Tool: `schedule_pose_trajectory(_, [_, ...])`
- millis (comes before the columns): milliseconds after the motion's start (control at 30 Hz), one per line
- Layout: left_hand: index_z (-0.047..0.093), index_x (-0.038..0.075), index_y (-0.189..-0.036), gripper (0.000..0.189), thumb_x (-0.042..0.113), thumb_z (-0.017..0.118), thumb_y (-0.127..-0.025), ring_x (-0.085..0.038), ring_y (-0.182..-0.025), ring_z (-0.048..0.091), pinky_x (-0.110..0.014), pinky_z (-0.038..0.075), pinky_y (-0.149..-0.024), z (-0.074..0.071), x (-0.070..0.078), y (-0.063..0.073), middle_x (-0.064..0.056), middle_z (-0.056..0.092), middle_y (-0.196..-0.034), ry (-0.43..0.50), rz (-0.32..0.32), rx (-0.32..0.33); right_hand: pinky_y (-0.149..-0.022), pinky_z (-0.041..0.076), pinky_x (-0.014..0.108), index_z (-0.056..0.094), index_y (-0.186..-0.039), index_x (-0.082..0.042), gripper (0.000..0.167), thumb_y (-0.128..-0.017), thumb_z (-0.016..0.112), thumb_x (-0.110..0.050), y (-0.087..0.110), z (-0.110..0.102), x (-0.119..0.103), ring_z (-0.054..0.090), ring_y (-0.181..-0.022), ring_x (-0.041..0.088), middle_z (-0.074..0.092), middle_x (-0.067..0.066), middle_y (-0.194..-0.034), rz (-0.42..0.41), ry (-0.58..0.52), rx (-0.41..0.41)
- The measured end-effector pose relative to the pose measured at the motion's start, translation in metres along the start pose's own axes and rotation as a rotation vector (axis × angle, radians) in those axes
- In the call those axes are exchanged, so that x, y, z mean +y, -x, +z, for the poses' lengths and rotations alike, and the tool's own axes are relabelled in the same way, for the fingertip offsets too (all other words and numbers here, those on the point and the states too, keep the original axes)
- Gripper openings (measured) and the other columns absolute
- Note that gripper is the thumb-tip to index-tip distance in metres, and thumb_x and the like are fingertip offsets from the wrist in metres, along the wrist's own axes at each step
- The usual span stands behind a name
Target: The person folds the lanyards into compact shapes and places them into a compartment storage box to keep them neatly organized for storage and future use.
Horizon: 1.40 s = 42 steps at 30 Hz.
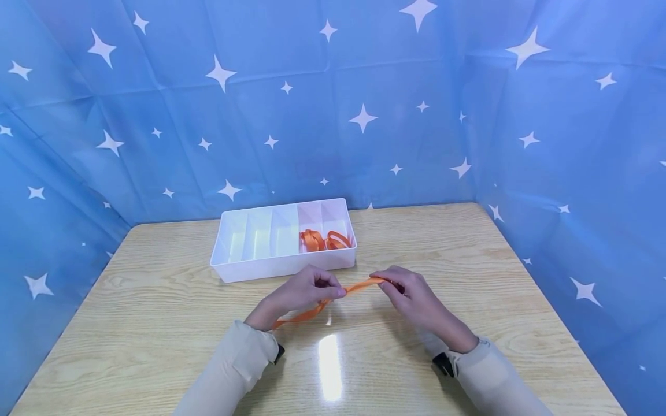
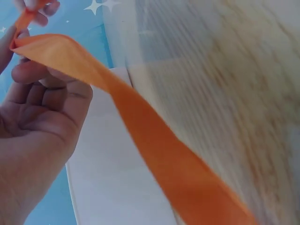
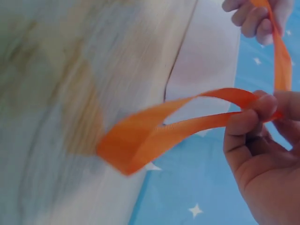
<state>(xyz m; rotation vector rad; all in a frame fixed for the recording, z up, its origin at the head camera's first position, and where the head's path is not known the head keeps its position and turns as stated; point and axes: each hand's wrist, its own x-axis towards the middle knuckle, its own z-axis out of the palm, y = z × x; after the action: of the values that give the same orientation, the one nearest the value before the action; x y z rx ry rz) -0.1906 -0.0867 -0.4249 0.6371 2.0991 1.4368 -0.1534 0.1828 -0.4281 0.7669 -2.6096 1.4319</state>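
An orange ribbon [image 1: 364,285] runs between my two hands, in front of the white tray. My left hand [image 1: 310,289] pinches it between thumb and fingertips, and a loose length trails back below that wrist. In the left wrist view this flat, twisted tail of ribbon [image 2: 154,140] crosses toward the lower right. My right hand [image 1: 411,292] pinches the other part of the ribbon. A folded loop of the ribbon [image 3: 136,140] hangs out from the right fingers in the right wrist view.
Behind the hands stands a white divided tray [image 1: 281,267]. Orange ribbon coils [image 1: 313,240] lie in its right-hand compartments. A wooden table [image 1: 156,300] carries everything, with a blue star-patterned cloth [image 1: 291,115] hanging behind and at the sides.
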Motion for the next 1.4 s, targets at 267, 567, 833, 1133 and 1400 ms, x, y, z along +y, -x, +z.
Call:
schedule_pose_trajectory(267, [0.073, 0.000, -0.095, 0.025, 0.024, 0.068, -0.096, -0.039, -0.069, 0.044, -0.024, 0.036, -0.058, -0.003, 0.013, 0.001, -0.008, 0.050, -0.070, 0.019, 0.057, 0.032, -0.050, 0.042, 0.024, 0.069, -0.122, -0.001, 0.026, -0.099, 0.058, -0.002, -0.005, -0.004, -0.001, 0.043, -0.057, 0.005, 0.065, 0.009, -0.105, -0.044, 0.104, 0.070])
schedule_pose_trajectory(567, [0.075, 0.004, -0.098, 0.017, 0.018, 0.066, -0.097, -0.022, -0.072, 0.049, -0.025, 0.043, -0.063, -0.005, 0.040, 0.004, -0.003, 0.062, -0.079, 0.070, 0.123, 0.073, -0.049, 0.040, 0.024, 0.072, -0.119, -0.003, 0.024, -0.099, 0.060, -0.004, -0.014, -0.008, -0.005, 0.043, -0.056, 0.006, 0.065, 0.009, -0.104, -0.046, 0.147, 0.150])
schedule_pose_trajectory(833, [0.077, 0.005, -0.107, 0.019, 0.017, 0.067, -0.096, -0.017, -0.066, 0.043, -0.025, 0.035, -0.058, -0.003, 0.054, 0.005, -0.003, 0.060, -0.078, 0.036, 0.160, 0.050, -0.048, 0.038, 0.024, 0.073, -0.116, -0.003, 0.022, -0.098, 0.060, -0.003, -0.026, -0.012, -0.014, 0.041, -0.054, 0.009, 0.064, 0.006, -0.095, -0.063, 0.162, 0.249])
schedule_pose_trajectory(1133, [0.074, 0.000, -0.109, 0.021, 0.015, 0.063, -0.099, -0.018, -0.067, 0.043, -0.025, 0.036, -0.059, -0.001, 0.064, 0.004, -0.004, 0.054, -0.077, 0.078, 0.223, 0.078, -0.047, 0.039, 0.024, 0.073, -0.114, -0.002, 0.022, -0.100, 0.057, -0.002, -0.033, -0.009, -0.018, 0.043, -0.055, 0.012, 0.064, 0.006, -0.092, -0.042, 0.125, 0.277])
schedule_pose_trajectory(1400, [0.074, -0.001, -0.109, 0.019, 0.011, 0.063, -0.098, -0.016, -0.066, 0.045, -0.024, 0.038, -0.059, 0.001, 0.075, 0.003, -0.008, 0.062, -0.083, 0.119, 0.323, 0.200, -0.048, 0.039, 0.025, 0.075, -0.107, -0.002, 0.020, -0.098, 0.058, -0.001, -0.037, -0.001, -0.022, 0.047, -0.057, 0.015, 0.065, 0.005, -0.089, 0.000, 0.067, 0.277])
